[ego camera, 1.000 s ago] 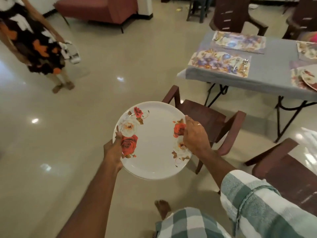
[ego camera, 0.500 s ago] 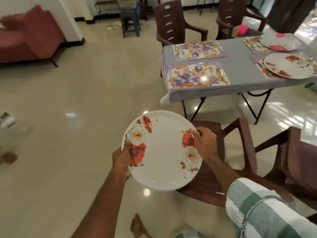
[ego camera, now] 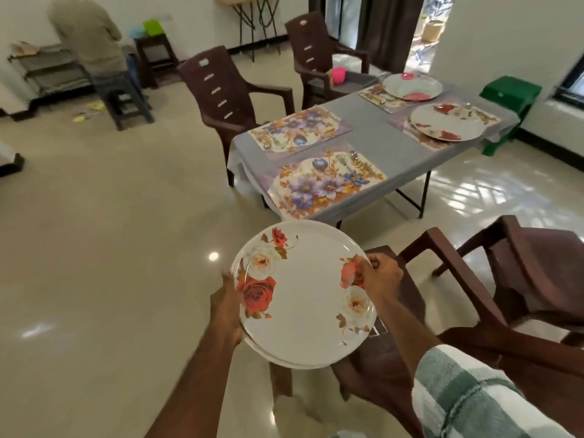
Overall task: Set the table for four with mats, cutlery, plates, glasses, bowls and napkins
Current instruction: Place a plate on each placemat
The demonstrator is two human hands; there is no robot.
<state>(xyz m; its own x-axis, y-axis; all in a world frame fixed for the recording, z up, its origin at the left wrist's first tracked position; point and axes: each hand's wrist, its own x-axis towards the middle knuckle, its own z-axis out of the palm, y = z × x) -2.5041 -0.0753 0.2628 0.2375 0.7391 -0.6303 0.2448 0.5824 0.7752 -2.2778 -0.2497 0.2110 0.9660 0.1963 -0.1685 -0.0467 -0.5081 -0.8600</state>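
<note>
- I see the left hand point(ego camera: 226, 306) with its grip clasped on the left rim of a stack of plates point(ego camera: 303, 295), fingers tucked underneath and out of sight.
- The right hand point(ego camera: 380, 279) pinches the right rim of the same stack, fingers curled over the edge beside a printed orange rose.
- The plates are round, smooth and glossy white, with red and cream roses printed on two sides; a second rim shows just under the top one at the lower edge, so I count at least two.
- The stack is carried in the air over the shiny cream tiled floor point(ego camera: 94, 248), short of the surface point(ego camera: 373, 143), which wears a plain grey cloth.
- Two rectangular mats lie bare of plates at the near end: the nearer mat point(ego camera: 325, 181), glossy with purple and gold flowers, carries cutlery point(ego camera: 347, 158) at its far edge; the far mat point(ego camera: 300, 129) lies just behind it.
- At the far end two matching plates already sit on mats: one point(ego camera: 447, 121) nearer me, one point(ego camera: 412, 86) beyond.
- Dark brown moulded plastic chairs stand around; one point(ego camera: 392, 311) is directly under my right hand.
- A checked green-and-white sleeve point(ego camera: 467, 396) covers the right upper arm.
</note>
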